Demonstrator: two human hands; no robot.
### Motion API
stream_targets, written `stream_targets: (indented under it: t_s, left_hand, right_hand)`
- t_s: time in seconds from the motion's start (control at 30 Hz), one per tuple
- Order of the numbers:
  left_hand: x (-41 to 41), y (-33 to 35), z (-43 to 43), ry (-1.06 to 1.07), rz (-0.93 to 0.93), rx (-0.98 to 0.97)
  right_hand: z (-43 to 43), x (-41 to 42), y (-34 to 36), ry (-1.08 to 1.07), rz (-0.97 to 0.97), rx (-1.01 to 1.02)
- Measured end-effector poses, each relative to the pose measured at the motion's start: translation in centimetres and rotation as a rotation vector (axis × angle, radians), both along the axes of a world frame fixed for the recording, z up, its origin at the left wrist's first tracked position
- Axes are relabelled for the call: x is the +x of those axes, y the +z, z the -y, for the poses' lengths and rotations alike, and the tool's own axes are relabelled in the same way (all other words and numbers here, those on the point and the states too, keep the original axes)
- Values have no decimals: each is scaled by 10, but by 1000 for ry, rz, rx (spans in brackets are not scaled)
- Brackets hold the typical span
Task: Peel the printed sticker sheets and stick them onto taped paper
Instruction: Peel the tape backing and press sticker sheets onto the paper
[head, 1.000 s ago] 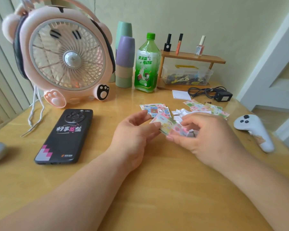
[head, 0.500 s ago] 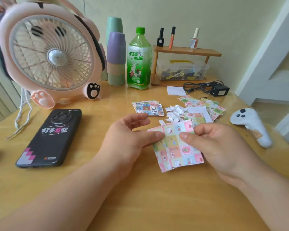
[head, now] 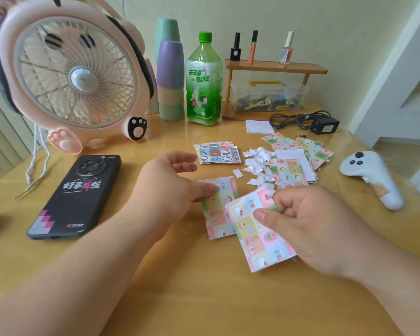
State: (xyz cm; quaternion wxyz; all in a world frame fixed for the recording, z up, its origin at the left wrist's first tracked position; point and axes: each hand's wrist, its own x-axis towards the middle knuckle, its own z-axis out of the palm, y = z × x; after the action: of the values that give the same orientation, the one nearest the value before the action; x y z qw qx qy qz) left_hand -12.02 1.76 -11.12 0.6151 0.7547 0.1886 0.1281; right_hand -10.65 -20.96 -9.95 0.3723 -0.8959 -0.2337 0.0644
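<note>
- Left hand (head: 172, 192): thumb pressed on the upper left edge of the flat sticker sheet (head: 217, 214). The fingers that show are loosely spread and off the paper.
- Right hand (head: 313, 229): fingers curled, thumb on top, pinching the lifted sticker sheet (head: 257, 241) at its right edge.
- Risk 1: the lifted sheet's left edge overlaps the flat sheet's right side. If any adhesive is exposed, the two could bond or wrinkle. Whether backing is off either sheet cannot be told.
- Risk 2: the right-hand pinch sits on one edge only, and the sheet hangs slanted below it. A pull from there could crease or tear thin paper.
- Risk 3: loose backing scraps (head: 255, 163) lie just beyond the right-hand knuckles. A sticky face swung that way would likely pick them up.
- Risk 4: the fan (head: 75, 76) stands beyond the left hand. If it is running (cannot tell), light paper may lift.
- Position: the flat sheet lies on the table (head: 204, 299) between the two hands, touching the left thumb. The lifted sheet is under the right thumb and extends from there toward the person.
- More printed sheets (head: 290, 173) lie just past the right fingers, and a small stack (head: 217, 152) lies just past the left fingertips.
- No taped paper could be identified.
</note>
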Motion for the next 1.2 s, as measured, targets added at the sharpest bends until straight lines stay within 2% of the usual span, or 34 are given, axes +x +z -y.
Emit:
stream_targets:
  t_s: [0.2,0.33,0.5,0.6,0.67,0.73,0.77,0.83,1.03,1.2]
  left_hand:
    - [1,3,-7,4,0,60]
    - [-1,1,-8,-40,-74,288]
    - [-2,-3,-8,-65,-109,434]
    - [-8,2,-1,-47,73,488]
    - [-14,6,6,-150,205,258]
    - [-20,9,12,-329,208,-67]
    - [-21,7,15,-401,199,-153]
    - [-21,2,18,-482,178,-210]
    - [-20,-5,27,-515,187,-427]
    - [-17,-2,25,-578,259,-680]
  right_hand:
    - [1,-1,5,-46,-53,-202]
    - [0,0,4,-7,-82,-251]
    - [2,0,7,17,-159,-109]
    - [0,-2,9,-9,-175,29]
    - [-3,-3,9,-35,-185,100]
    - [-4,-4,10,-71,-188,147]
    - [-4,-5,10,-86,-189,167]
    - [-5,-6,11,-103,-194,208]
    - [-8,-6,10,-83,-164,270]
    - [-9,-7,10,-29,-329,362]
